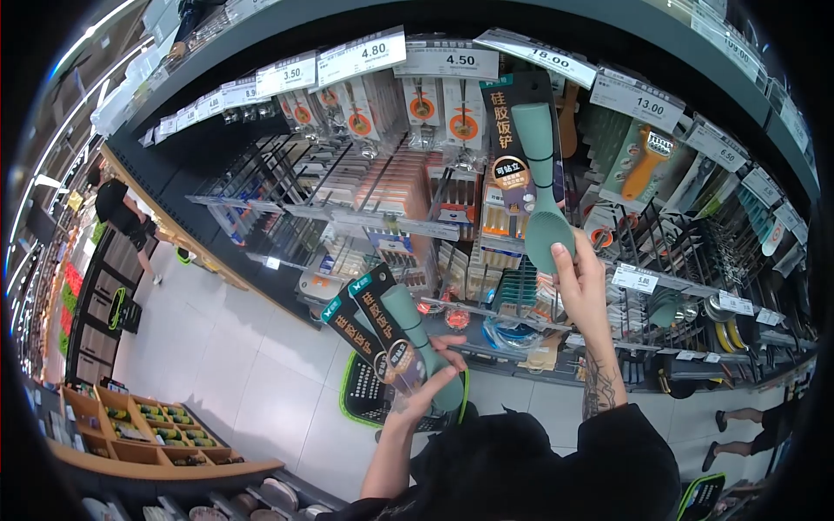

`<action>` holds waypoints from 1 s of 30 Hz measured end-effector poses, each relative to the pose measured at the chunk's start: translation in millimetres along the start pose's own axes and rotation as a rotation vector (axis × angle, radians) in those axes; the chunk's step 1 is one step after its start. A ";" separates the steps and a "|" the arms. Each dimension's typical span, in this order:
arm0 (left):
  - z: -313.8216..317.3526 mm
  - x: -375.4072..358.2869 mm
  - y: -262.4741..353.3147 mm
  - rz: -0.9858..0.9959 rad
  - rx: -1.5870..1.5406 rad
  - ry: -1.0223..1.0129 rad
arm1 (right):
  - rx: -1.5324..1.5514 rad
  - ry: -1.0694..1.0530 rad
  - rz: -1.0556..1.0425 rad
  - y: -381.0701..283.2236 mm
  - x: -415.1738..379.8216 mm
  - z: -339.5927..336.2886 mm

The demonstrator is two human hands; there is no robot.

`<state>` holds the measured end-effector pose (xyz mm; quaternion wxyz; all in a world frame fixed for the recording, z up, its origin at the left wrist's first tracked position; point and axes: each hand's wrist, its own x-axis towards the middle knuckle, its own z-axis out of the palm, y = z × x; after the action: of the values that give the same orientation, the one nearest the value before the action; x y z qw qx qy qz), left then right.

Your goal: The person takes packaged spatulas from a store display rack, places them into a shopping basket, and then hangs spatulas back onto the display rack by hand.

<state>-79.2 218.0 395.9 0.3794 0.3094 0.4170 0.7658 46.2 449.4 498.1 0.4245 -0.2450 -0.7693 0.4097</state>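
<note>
My right hand (578,273) grips a green silicone rice paddle (552,233) by its broad end, thumb on the blade. The paddle is strapped to a black card (512,130) and held upright against the rack, its card top just below the price tags. Lower and to the left, my left hand (426,391) is closed around more carded rice paddles (407,314), at least two black cards overlapping in a fan. The front one carries a green paddle; the one behind is mostly covered. Part of my left palm is hidden by the cards.
Metal rack hooks (382,195) hold rows of packaged utensils under price tags (452,59). An orange peeler (647,165) hangs at right. A black basket with a green rim (347,404) is on the floor below my left hand. Other people (124,213) stand in the aisles.
</note>
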 end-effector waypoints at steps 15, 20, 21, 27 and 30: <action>3.8 -9.6 -32.1 -0.141 -0.280 -0.042 | -0.024 -0.091 0.157 -21.4 61.7 10.5; 12.1 -13.4 -30.2 -0.207 -0.293 -0.027 | -0.148 -0.210 0.244 -2.1 120.1 16.5; 15.7 -15.0 -27.1 -0.223 -0.332 -0.014 | -0.187 -0.283 0.345 4.1 129.0 19.8; 19.4 -15.4 -17.3 -0.219 -0.236 -0.061 | -0.282 -0.340 0.420 33.9 170.9 33.2; 19.1 -17.3 -16.8 -0.242 -0.215 -0.070 | -0.358 -0.408 0.433 65.1 197.0 32.4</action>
<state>-49.7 217.3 387.3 0.5141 0.2411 0.3533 0.7435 -82.0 614.0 522.8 0.1155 -0.3864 -0.8281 0.3894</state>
